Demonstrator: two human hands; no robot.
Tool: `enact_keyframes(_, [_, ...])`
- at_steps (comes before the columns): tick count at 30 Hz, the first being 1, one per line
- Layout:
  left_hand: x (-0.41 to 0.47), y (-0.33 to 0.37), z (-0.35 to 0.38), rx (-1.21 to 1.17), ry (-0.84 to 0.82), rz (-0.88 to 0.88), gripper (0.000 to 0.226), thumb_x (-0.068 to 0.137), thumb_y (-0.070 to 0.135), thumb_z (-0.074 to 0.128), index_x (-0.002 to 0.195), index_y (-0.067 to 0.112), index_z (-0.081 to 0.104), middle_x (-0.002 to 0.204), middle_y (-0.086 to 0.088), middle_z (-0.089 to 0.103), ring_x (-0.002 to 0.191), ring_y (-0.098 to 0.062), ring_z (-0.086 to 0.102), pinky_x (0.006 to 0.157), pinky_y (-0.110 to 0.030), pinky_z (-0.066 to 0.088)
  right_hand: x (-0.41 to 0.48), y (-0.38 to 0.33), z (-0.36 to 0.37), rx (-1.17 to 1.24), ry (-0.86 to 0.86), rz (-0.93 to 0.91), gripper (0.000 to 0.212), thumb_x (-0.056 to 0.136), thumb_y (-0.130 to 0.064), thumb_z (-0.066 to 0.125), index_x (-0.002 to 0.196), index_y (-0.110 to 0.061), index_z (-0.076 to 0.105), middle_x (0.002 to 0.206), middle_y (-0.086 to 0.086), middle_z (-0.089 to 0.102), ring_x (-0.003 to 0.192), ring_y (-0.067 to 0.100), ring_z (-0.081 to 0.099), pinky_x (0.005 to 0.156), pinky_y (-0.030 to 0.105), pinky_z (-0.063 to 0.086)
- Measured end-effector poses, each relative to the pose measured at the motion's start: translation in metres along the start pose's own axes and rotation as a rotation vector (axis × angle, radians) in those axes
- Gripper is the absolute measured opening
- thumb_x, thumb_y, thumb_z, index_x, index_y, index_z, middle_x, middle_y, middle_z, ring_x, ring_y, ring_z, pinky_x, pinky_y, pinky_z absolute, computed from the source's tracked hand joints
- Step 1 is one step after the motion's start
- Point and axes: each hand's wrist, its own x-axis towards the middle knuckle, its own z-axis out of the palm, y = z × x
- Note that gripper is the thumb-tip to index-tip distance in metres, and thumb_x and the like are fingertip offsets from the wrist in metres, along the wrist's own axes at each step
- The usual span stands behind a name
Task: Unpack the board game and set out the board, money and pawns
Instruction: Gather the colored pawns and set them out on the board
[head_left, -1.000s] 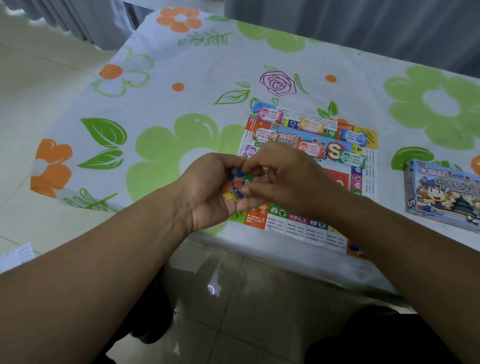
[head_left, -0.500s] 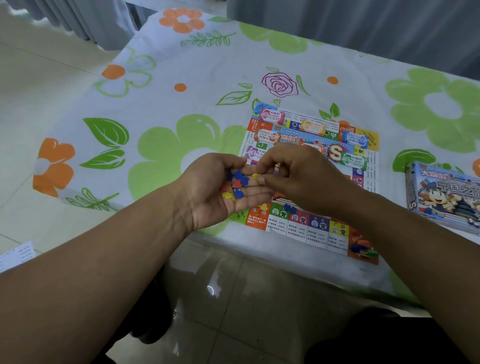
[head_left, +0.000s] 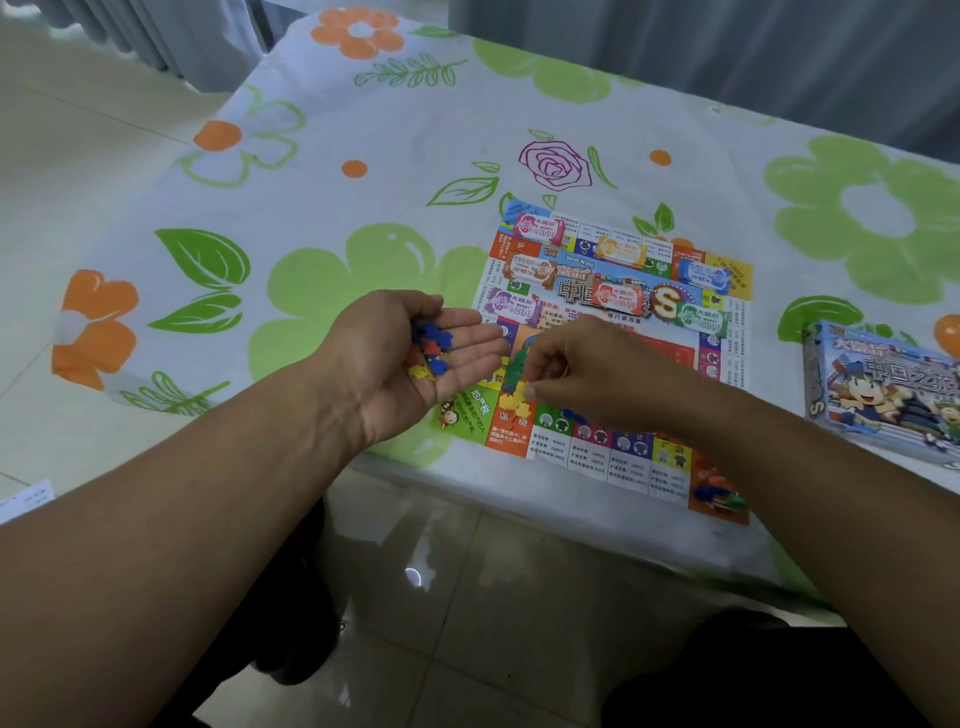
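Board (head_left: 675, 358) flat by table (head_left: 363, 208) near edge, long axis near-to-far, left hand (head_left: 410, 364) palm-up, unclenched, carrying pawns (head_left: 432, 349), right hand (head_left: 582, 364) pinching yellow pawn (head_left: 529, 393) over board's near-left corner, money (head_left: 621, 253) across far half.

The right hand (head_left: 582, 369) no longer reaches into the left palm. It now sits lower, over the board (head_left: 623, 457) near its lower left corner, with its fingertips pinching a yellow pawn (head_left: 530, 393). The left hand (head_left: 395, 364) lies flatter with straighter fingers, baring the loose pawns (head_left: 431, 345) it carries. The hands now sit just beside each other.
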Motion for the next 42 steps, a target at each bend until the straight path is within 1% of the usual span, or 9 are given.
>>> enact_keyframes(4, [-0.001, 0.001, 0.001, 0.004, -0.009, -0.002, 0.035, 0.102, 0.017, 0.040, 0.106, -0.009, 0.063, 0.100, -0.026, 0.073, 0.090, -0.035, 0.074, 0.074, -0.043, 0.061, 0.001, -0.001, 0.005, -0.062, -0.032, -0.041, 0.007, 0.091, -0.024, 0.072, 0.091, -0.018, 0.075, 0.081, -0.011, 0.068, 0.073, 0.002, 0.062, 0.065, 0.021, 0.045])
enact_keyframes(14, [-0.002, -0.001, -0.001, 0.025, -0.044, -0.039, 0.036, 0.101, 0.019, 0.042, 0.110, -0.009, 0.064, 0.102, -0.027, 0.072, 0.094, -0.037, 0.073, 0.074, -0.044, 0.062, 0.009, 0.005, 0.004, -0.008, 0.165, 0.012, 0.020, 0.099, -0.015, 0.056, 0.113, -0.016, 0.070, 0.086, -0.007, 0.065, 0.076, 0.006, 0.061, 0.074, 0.035, 0.054])
enact_keyframes(18, [-0.002, -0.001, 0.000, 0.062, -0.069, -0.066, 0.039, 0.101, 0.022, 0.043, 0.109, -0.009, 0.065, 0.105, -0.028, 0.071, 0.097, -0.039, 0.072, 0.080, -0.048, 0.059, 0.010, -0.001, 0.001, 0.024, 0.320, -0.041, 0.014, 0.095, -0.016, 0.060, 0.102, -0.019, 0.072, 0.088, -0.007, 0.067, 0.083, 0.007, 0.061, 0.077, 0.038, 0.054])
enact_keyframes(21, [0.000, -0.003, 0.000, 0.099, -0.124, -0.103, 0.047, 0.101, 0.028, 0.040, 0.110, -0.010, 0.067, 0.109, -0.028, 0.070, 0.101, -0.039, 0.070, 0.087, -0.047, 0.058, 0.005, -0.015, -0.003, 0.099, 0.406, -0.177, 0.013, 0.091, -0.015, 0.064, 0.100, -0.020, 0.072, 0.090, -0.009, 0.067, 0.083, 0.003, 0.060, 0.075, 0.031, 0.050])
enact_keyframes(25, [0.001, -0.007, 0.003, 0.099, -0.213, -0.142, 0.048, 0.102, 0.037, 0.040, 0.106, -0.002, 0.066, 0.085, -0.019, 0.072, 0.077, -0.030, 0.070, 0.083, -0.046, 0.059, -0.004, -0.027, -0.002, 0.041, 0.315, -0.361, 0.027, 0.085, -0.018, 0.065, 0.111, -0.019, 0.071, 0.093, -0.002, 0.060, 0.080, 0.000, 0.053, 0.071, 0.027, 0.045])
enact_keyframes(29, [0.003, -0.011, 0.007, 0.116, -0.242, -0.151, 0.046, 0.103, 0.038, 0.040, 0.096, 0.002, 0.067, 0.083, -0.015, 0.072, 0.072, -0.024, 0.068, 0.074, -0.042, 0.062, -0.008, -0.027, -0.002, -0.004, 0.224, -0.333, 0.037, 0.085, -0.021, 0.061, 0.122, -0.022, 0.068, 0.097, -0.001, 0.053, 0.086, 0.013, 0.055, 0.074, 0.040, 0.050])
enact_keyframes(32, [0.004, -0.013, 0.009, 0.105, -0.247, -0.161, 0.044, 0.103, 0.038, 0.041, 0.098, 0.002, 0.066, 0.087, -0.015, 0.071, 0.079, -0.025, 0.065, 0.077, -0.045, 0.061, -0.010, -0.027, -0.003, -0.006, 0.226, -0.338, 0.033, 0.085, -0.017, 0.063, 0.117, -0.018, 0.070, 0.096, 0.001, 0.055, 0.085, 0.016, 0.056, 0.073, 0.043, 0.050])
enact_keyframes(37, [0.006, -0.014, 0.011, 0.103, -0.260, -0.169, 0.047, 0.102, 0.038, 0.042, 0.091, -0.001, 0.065, 0.090, -0.018, 0.071, 0.080, -0.026, 0.066, 0.079, -0.046, 0.061, -0.014, -0.025, -0.006, -0.012, 0.244, -0.330, 0.018, 0.086, -0.016, 0.066, 0.102, -0.013, 0.073, 0.089, -0.004, 0.053, 0.078, 0.010, 0.054, 0.069, 0.034, 0.047])
enact_keyframes(42, [0.006, -0.015, 0.013, 0.110, -0.296, -0.189, 0.037, 0.102, 0.037, 0.041, 0.105, 0.003, 0.058, 0.095, -0.016, 0.069, 0.078, -0.026, 0.068, 0.085, -0.048, 0.059, -0.015, -0.021, -0.007, 0.025, 0.253, -0.301, 0.009, 0.086, -0.012, 0.073, 0.095, -0.013, 0.069, 0.085, -0.016, 0.052, 0.076, 0.001, 0.053, 0.069, 0.025, 0.044])
